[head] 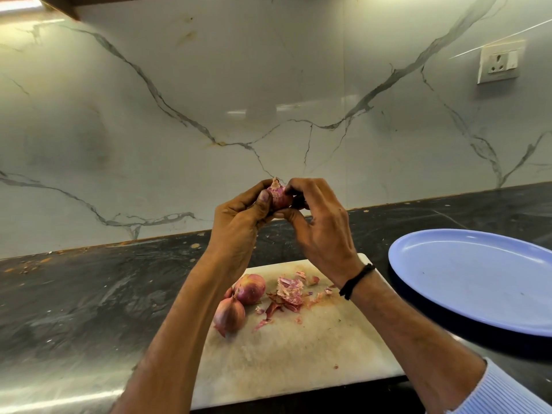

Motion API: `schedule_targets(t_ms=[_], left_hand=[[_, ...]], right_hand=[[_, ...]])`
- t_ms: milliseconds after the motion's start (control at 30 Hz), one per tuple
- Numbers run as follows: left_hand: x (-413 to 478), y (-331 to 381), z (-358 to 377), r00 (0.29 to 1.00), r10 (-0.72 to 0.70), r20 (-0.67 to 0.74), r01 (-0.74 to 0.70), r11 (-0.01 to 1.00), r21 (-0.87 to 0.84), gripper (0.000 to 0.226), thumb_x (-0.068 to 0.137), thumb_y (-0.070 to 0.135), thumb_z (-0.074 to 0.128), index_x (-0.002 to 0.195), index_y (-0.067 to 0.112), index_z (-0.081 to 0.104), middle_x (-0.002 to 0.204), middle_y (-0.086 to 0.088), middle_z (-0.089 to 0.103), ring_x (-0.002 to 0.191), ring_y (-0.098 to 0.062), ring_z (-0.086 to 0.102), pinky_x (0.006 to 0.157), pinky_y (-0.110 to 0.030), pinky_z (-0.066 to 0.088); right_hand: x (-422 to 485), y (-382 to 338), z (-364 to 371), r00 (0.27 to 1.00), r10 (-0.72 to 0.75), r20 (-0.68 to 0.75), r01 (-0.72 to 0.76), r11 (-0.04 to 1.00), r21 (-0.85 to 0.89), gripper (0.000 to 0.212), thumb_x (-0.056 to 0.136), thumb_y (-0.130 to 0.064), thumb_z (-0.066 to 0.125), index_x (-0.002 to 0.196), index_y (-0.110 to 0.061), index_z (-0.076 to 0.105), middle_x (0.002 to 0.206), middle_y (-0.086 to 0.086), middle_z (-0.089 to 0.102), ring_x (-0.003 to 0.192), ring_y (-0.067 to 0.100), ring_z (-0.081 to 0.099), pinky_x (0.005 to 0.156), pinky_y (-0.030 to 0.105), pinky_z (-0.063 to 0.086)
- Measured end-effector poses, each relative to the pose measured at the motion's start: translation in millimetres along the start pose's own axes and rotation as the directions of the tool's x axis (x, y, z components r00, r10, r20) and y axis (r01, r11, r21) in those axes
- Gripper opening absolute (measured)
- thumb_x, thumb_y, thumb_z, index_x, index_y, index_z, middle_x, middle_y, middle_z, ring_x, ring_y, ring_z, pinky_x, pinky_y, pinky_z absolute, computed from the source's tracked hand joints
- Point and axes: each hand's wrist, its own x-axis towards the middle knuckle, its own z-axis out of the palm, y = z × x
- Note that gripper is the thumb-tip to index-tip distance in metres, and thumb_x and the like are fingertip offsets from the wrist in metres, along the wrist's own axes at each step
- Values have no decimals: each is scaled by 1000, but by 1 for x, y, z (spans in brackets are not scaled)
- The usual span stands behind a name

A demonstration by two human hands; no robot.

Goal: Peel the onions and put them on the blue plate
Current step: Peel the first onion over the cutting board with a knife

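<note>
Hovering above the cutting board [283, 348], one onion [279, 196] is clamped in the curled fingers of left hand [239, 222] and right hand [322, 231] — two unpeeled onions [249, 289] are seen below, the blue plate [478, 279] alongside.

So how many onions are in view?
3. One onion gripped by the left hand and right hand; two on the white board, far onion beside near onion. The left forearm may hide more.

No readable text, label, brand or number shows anywhere.
</note>
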Motion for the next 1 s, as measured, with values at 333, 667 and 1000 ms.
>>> schedule_targets(t_ms=[333, 667, 1000], left_hand=[[1, 0, 0, 1000, 10, 8, -11, 1000, 23, 40, 79, 22, 60, 118, 13, 66, 97, 6, 78, 98, -11, 72, 87, -25, 59], [1, -3, -2, 1000, 25, 13, -26, 997, 79, 40, 79, 24, 60, 118, 15, 66, 95, 7, 78, 96, -11, 73, 83, -22, 58], [2, -2, -2, 1000, 19, -2, -19, 999, 48, 42, 80, 24, 60, 121, 13, 66, 99, 4, 78, 104, -15, 71, 89, -27, 58]], right_hand=[[0, -1, 0, 1000, 13, -6, -13, 1000, 25, 27, 88, -6, 73, 111, -2, 59, 108, 11, 58, 96, 8, 52, 87, 4, 43], [1, 0, -2, 999, 3, 38, -3, 1000, -5, 32, 90, -10, 72, 119, -6, 60, 111, 9, 58, 97, 7, 52, 87, 2, 41], [0, 0, -1, 1000, 16, 20, -17, 999, 43, 24, 91, -9, 70, 111, -3, 58, 108, 9, 56, 94, 6, 50, 85, 4, 42]])
